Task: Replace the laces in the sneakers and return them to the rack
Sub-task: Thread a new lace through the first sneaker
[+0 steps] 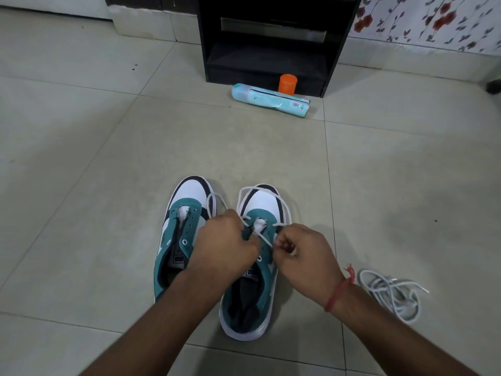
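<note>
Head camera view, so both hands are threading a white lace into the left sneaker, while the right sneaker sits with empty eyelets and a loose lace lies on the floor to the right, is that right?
Not quite. The head view shows the left hand and right hand threading the white lace into the right sneaker; it is the left sneaker whose eyelets are empty. The loose lace does lie on the floor to the right.

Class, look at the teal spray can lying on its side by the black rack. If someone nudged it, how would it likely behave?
The spray can is a smooth cylinder lying flat on bare tile floor, so a sideways nudge would probably roll it. The orange cap behind it might stop a roll toward the rack. Its glossy skin looks somewhat slippery to grip.
</note>
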